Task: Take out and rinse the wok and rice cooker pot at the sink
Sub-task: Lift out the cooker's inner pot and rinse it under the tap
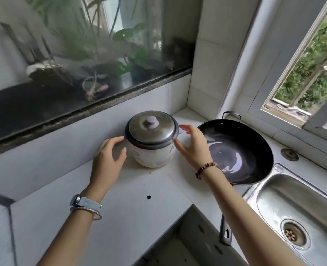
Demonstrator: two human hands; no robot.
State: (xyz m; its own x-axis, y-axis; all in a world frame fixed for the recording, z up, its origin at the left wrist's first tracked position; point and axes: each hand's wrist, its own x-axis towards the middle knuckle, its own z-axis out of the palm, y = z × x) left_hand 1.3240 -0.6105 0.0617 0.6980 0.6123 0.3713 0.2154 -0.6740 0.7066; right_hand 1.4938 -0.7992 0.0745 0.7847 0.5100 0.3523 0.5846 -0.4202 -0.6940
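- Head view: the rice cooker (pixel 152 139) stands on the white countertop (pixel 120 198) near the tiled back wall. Its metal lid (pixel 151 129) is on, with the pale knob (pixel 151 121) on top.
- The left hand (pixel 109 154) is at the cooker's left side, fingers spread and relaxed, gripping nothing. The fingertips are right at the dark rim, but I cannot tell whether they touch it.
- The right hand (pixel 194 148) mirrors it on the other side, fingers fanned open and empty, just beside the cooker's small side handle.
- The black wok (pixel 241 150) lies just right of the cooker, its near edge overlapping the rim of the steel sink (pixel 285 191). Its long handle (pixel 225 229) hangs past the counter edge.
- There is a glossy sheen inside the wok, but whether that is water or only window light, I cannot say.
- The sink basin shows its drain (pixel 294 234) and holds no cookware. No tap or running water is in frame.
- Progress, as I read it: this is early. The wok is out beside the sink but not in it. The cooker's inner pot is hidden under the lid and not yet taken out.
- Left to do: lid off, pot out, both carried to the sink and rinsed.
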